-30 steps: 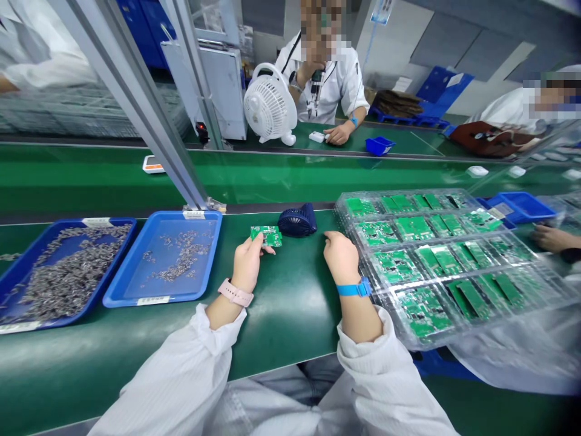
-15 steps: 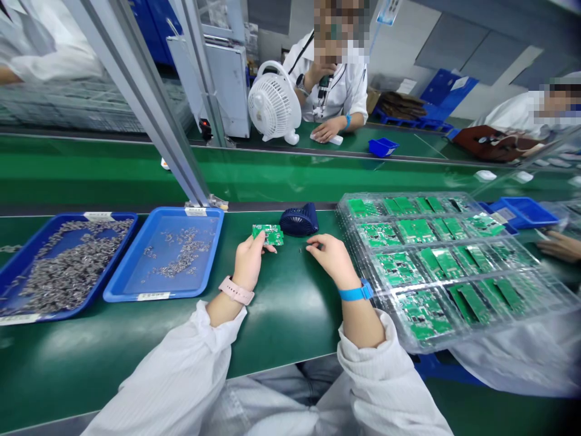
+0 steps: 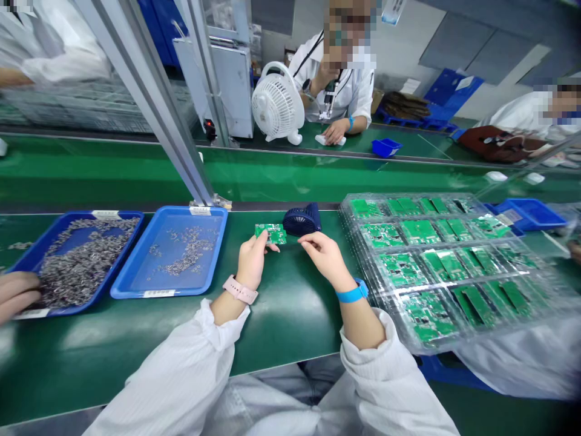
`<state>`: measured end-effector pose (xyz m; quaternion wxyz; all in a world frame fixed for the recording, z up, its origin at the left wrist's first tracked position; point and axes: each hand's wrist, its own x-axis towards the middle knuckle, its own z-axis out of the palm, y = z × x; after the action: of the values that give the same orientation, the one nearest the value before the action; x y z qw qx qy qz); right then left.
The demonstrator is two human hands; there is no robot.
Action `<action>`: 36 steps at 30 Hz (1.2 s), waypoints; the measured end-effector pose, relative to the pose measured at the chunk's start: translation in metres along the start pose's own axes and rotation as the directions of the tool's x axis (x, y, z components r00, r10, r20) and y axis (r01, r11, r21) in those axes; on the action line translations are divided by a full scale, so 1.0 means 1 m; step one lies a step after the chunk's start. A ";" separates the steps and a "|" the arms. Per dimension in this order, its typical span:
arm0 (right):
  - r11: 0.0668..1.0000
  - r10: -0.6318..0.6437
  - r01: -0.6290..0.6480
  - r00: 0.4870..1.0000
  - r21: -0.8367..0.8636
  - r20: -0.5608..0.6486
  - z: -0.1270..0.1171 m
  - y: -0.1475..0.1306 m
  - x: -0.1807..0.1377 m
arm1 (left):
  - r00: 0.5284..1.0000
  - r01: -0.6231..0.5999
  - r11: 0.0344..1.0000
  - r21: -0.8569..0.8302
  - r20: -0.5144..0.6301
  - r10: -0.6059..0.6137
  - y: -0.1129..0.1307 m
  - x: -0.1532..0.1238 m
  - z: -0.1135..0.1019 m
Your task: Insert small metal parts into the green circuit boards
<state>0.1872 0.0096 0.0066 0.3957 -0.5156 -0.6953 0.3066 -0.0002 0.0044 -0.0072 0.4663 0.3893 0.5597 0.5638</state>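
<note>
My left hand (image 3: 251,260) grips a small green circuit board (image 3: 271,233) by its near edge, just above the green bench mat (image 3: 290,309). My right hand (image 3: 321,254) sits close to the board's right side with its fingertips pinched together; what they hold is too small to make out. Both wrists wear bands, pink on the left and blue on the right. A dark blue mini fan (image 3: 302,220) lies just behind the board.
Two blue trays of small metal parts (image 3: 175,254) (image 3: 68,260) lie to the left. Stacked clear trays of green boards (image 3: 436,260) fill the right. A co-worker's hand (image 3: 16,293) enters at the far left. Across the conveyor sit other people, a white fan (image 3: 278,104) and a metal post (image 3: 149,103).
My right hand moved left from beside the clear trays toward the board, fingers closing into a pinch. The left hand still holds the board. A co-worker's hand appeared at the left edge.
</note>
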 end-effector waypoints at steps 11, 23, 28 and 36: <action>0.948 0.108 -0.079 0.991 0.309 -0.079 0.022 -0.007 0.000 | 0.995 -0.093 0.994 0.060 0.053 0.090 0.000 -0.006 0.003; 0.978 -0.206 0.201 0.967 -0.053 -0.149 0.027 -0.009 0.000 | 0.989 -0.131 0.989 0.063 0.074 0.126 0.004 -0.009 0.007; 0.919 -0.364 0.338 0.926 -0.204 -0.103 0.024 -0.011 -0.001 | 0.988 -0.142 0.988 0.068 0.077 0.137 0.006 -0.010 0.007; 0.871 -0.431 0.404 0.902 -0.279 -0.039 0.020 -0.011 -0.001 | 0.986 -0.144 0.987 0.072 0.090 0.137 0.006 -0.009 0.007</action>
<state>0.1655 0.0050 0.0054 0.4146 -0.4160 -0.8041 0.0922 0.0085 -0.0024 -0.0002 0.4330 0.4692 0.5321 0.5561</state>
